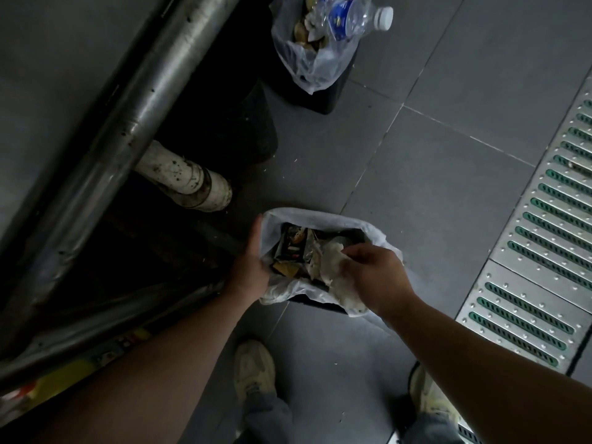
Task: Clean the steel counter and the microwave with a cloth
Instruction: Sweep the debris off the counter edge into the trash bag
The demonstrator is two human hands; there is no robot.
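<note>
Standing on open grey floor [416, 187] between the steel counter's edge [128, 100] and a drain grate [544, 235], the person's left hand [251, 267] grips the bin liner's rim [320, 216]; the right hand [371, 270] pinches a crumpled, soiled white cloth [333, 267] over the bin.

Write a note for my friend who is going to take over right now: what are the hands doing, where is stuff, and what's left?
Left hand: fingers on the near bin's bag rim, steadying it; whether they curl round it cannot be told.
Right hand: over the near bin, pinching a crumpled whitish cloth or paper.
Near bin holds wrappers and scraps. A second bin further off has a plastic bottle on top.
Steel counter edge runs along the left; its top and the microwave are not in view, so cleaning done cannot be judged.
Left: finish at the bin, then check counter and microwave.
</note>
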